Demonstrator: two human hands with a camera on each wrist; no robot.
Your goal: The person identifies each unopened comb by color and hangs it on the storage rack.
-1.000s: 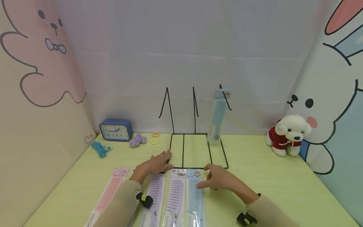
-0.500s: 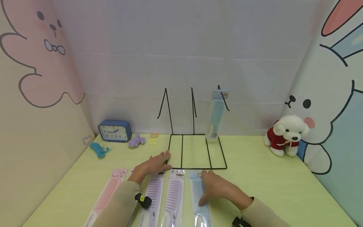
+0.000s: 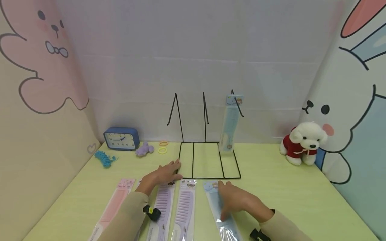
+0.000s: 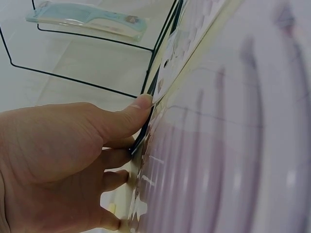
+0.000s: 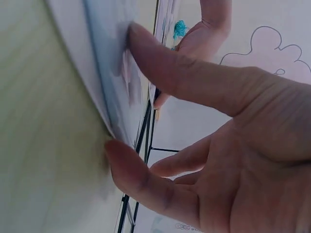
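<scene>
In the head view, my right hand (image 3: 238,199) holds a packaged blue comb (image 3: 214,201) by its edges, thumb on one side and fingers on the other. That package lies aslant on the table. My left hand (image 3: 166,173) rests with spread fingers at the front left corner of a black wire rack (image 3: 208,178); its thumb touches the front bar in the left wrist view. Another packaged blue comb (image 3: 230,124) hangs from the rack's right hook. Two packaged purple combs (image 3: 184,207) and a packaged pink comb (image 3: 116,204) lie nearer, partly covered by my left arm.
Behind on the left stand a blue clock (image 3: 122,138), a purple toy (image 3: 145,149), two hair ties (image 3: 163,150) and a bundle of blue cord (image 3: 104,159). A white plush dog (image 3: 307,142) sits at the right. The rack's left and middle hooks (image 3: 205,113) are bare.
My right hand has come down onto the near blue comb's package and drawn it rightward, away from the purple combs, turning it aslant. My left hand stays at the rack.
</scene>
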